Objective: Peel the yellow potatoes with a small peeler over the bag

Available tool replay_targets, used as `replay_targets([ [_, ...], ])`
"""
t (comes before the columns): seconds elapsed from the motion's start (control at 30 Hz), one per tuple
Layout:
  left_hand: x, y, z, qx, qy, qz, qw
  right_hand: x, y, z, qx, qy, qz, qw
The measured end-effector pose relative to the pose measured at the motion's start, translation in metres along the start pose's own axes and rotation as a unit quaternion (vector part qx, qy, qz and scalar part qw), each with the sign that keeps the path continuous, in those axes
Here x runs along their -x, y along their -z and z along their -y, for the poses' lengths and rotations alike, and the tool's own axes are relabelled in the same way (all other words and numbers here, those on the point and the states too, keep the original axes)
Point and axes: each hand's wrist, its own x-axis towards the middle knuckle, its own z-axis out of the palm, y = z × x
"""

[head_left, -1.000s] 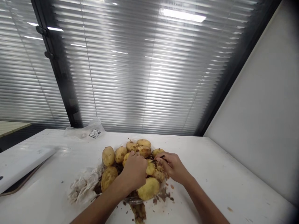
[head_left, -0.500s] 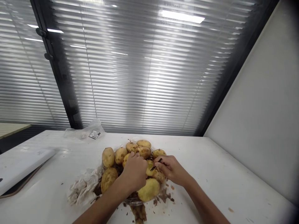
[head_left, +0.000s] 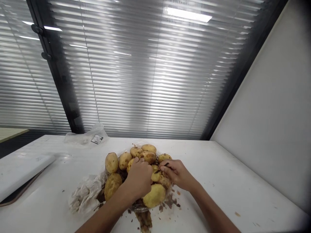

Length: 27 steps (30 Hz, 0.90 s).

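A heap of potatoes lies in front of me, some with brown skin and some partly peeled to yellow. My left hand [head_left: 140,176] is closed over the middle of the heap, its fingers wrapped on a partly peeled potato [head_left: 155,176] that shows at its right side. Pinched in my right hand [head_left: 177,174] is a thin black tool [head_left: 166,164], whose dark end lies against that potato; its exact kind is unclear. Just below my left hand rests a large yellow potato [head_left: 155,196]. A brown-skinned potato [head_left: 113,186] sits to the left.
Crumpled white tissue [head_left: 86,195] lies left of the heap. Brown peel scraps [head_left: 170,201] are scattered on the white table [head_left: 218,194]. A clear plastic bag [head_left: 84,138] with a label is at the back, a white flat object [head_left: 24,171] at the left. Blinds and a wall bound the table.
My right hand and the black tool have shifted slightly up and left along the potato. The left hand keeps its hold. The whole view has moved a little.
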Motion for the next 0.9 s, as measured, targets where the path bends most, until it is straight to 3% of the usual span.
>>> replay_targets([
  [0.1,0.0001,-0.0008,0.0003,0.002,-0.005,-0.001,1.0,-0.0001,0.0001,-0.0012,-0.002,-0.013,0.013,1.0],
  [0.23,-0.0003,-0.0017,0.0005,0.003,-0.003,-0.005,1.0,-0.0015,-0.0001,-0.0012,0.007,0.013,-0.019,1.0],
  [0.4,-0.0011,-0.0027,0.0007,0.006,-0.001,-0.003,1.0,-0.0015,0.0024,0.0032,0.006,0.005,0.016,1.0],
  [0.6,-0.0004,0.0009,-0.0005,0.007,0.01,0.0,1.0,-0.0027,-0.0001,0.0048,0.039,0.05,-0.012,0.998],
  [0.73,0.0005,0.0018,-0.0015,0.004,0.008,0.002,1.0,-0.0034,-0.0002,0.0054,0.029,0.027,0.012,0.999],
  [0.9,-0.0003,-0.0009,-0.0002,0.002,-0.001,-0.007,1.0,-0.0042,0.0012,0.0022,0.025,0.035,-0.035,0.998],
])
